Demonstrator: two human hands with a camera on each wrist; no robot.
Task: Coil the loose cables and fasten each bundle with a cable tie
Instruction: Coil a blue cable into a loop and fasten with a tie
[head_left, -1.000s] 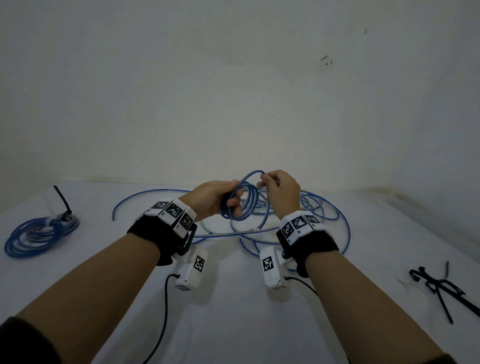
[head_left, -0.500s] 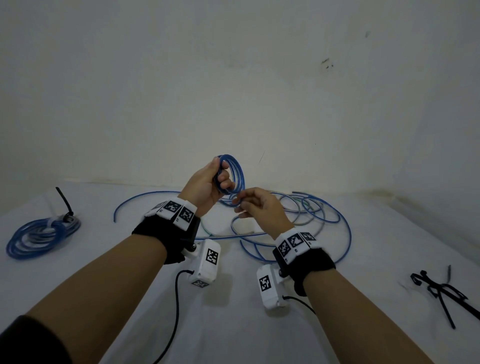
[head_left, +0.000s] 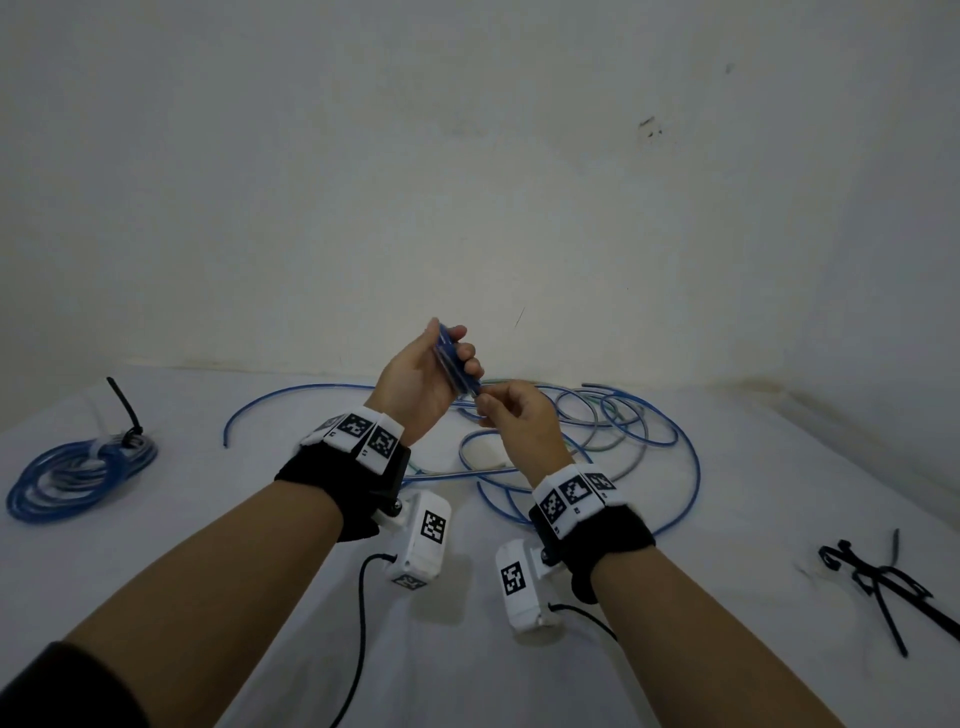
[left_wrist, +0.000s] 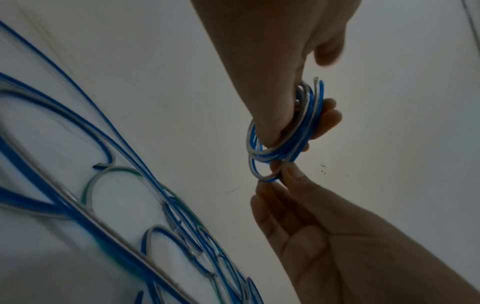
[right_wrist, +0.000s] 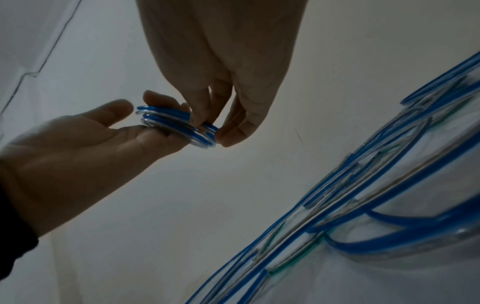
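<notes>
My left hand (head_left: 451, 354) holds a small coil of blue and clear cable (head_left: 448, 358) up above the table, edge-on to the head view, thumb on one side and fingers on the other. My right hand (head_left: 485, 402) sits just below it and pinches the coil's lowest loop. In the left wrist view the coil (left_wrist: 285, 133) sits round my left thumb, and right fingertips (left_wrist: 291, 170) pinch the loop. The right wrist view shows the coil (right_wrist: 171, 121) lying across my left fingers, with my right hand (right_wrist: 211, 130) pinching it. Loose blue cables (head_left: 623, 431) sprawl on the table behind.
A coiled blue bundle (head_left: 72, 475) with a black cable tie (head_left: 124, 415) standing up from it lies at the far left. Several black cable ties (head_left: 878, 582) lie at the right. The white table (head_left: 753, 493) meets a pale wall at the back.
My left hand lifted the coil off the loose cables and turned it edge-on. My right hand dropped below it, then came up to pinch the lowest loop.
</notes>
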